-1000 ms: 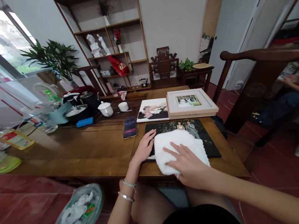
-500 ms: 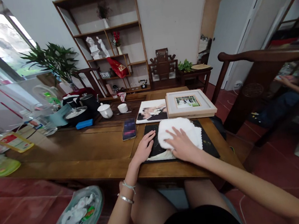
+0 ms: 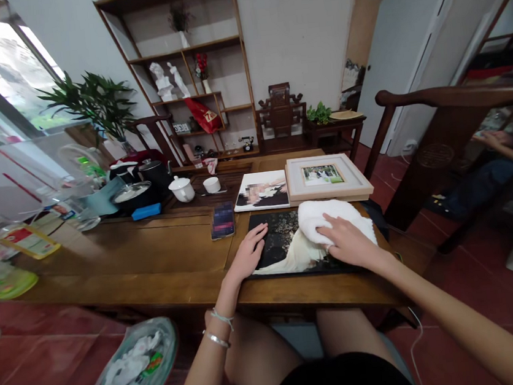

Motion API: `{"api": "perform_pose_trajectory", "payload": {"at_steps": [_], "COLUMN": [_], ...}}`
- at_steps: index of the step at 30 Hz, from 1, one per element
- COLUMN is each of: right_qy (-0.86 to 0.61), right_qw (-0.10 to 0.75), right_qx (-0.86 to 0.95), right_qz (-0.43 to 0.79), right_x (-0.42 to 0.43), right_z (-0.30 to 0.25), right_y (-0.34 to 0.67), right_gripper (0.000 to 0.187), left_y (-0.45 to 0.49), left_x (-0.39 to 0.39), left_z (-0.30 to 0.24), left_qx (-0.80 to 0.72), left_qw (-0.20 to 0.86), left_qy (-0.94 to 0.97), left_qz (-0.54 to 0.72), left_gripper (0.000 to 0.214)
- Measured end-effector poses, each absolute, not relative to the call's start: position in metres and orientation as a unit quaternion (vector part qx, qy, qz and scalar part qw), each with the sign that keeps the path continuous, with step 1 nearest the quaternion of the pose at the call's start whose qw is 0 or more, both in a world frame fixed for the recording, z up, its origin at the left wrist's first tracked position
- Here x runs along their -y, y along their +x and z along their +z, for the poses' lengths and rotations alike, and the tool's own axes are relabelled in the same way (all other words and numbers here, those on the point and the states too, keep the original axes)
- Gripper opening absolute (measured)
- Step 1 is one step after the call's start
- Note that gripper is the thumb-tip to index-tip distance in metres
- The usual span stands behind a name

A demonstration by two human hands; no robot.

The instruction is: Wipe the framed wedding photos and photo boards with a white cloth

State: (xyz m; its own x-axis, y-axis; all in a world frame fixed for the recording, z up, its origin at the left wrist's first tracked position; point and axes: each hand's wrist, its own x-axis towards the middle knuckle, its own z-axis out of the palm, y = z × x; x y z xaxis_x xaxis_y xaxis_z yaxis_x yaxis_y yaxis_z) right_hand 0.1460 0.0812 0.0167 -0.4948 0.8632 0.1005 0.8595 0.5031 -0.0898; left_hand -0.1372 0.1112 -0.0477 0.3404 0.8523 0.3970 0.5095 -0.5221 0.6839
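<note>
A dark photo panel (image 3: 284,239) showing a pale, flowing dress lies flat at the table's front edge. My left hand (image 3: 249,254) rests on its left side, fingers stretched out and holding nothing. Over the panel's right part, my right hand (image 3: 348,241) presses down a bunched white cloth (image 3: 328,212), fingers bent into it. The cloth hides the panel's upper right area. Just behind the panel are a white-edged photo print (image 3: 260,191) and a pale picture frame (image 3: 362,185) with a small photo in it. A phone (image 3: 221,221) lies left of the panel.
A white teapot (image 3: 182,190), a small white cup (image 3: 212,185) and a blue block (image 3: 146,212) stand farther back. Bottles (image 3: 35,241) crowd the table's left end. A lined trash bin (image 3: 164,357) is on the floor at left; a wooden chair (image 3: 400,194) stands at right.
My right hand has slid the white cloth to the right across the panel, uncovering its middle with the pale dress. My left hand has stayed in place.
</note>
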Motion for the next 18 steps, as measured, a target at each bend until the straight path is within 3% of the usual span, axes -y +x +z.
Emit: {"api": "perform_pose_trajectory", "payload": {"at_steps": [5,13,18], "right_qy": [-0.52,-0.284,-0.381], "right_qw": [0.065,0.064,0.092], "right_qx": [0.852,0.951,0.917], "right_qz": [0.004,0.101,0.077], "right_x": [-0.072,-0.028,-0.062], "right_z": [0.015,0.023,0.018], "right_y": [0.12,0.096,0.141], "right_gripper": [0.054,0.044,0.04], "left_y": [-0.137,-0.138,-0.137], "left_x": [-0.11,-0.109,-0.11], "left_z": [-0.046,-0.041,-0.044], "left_qx": [-0.436,-0.437,-0.445], "left_qw": [0.228,0.25,0.231], "left_qy": [0.784,0.786,0.784], "left_qz": [0.377,0.359,0.366], "left_gripper": [0.039,0.04,0.039]}}
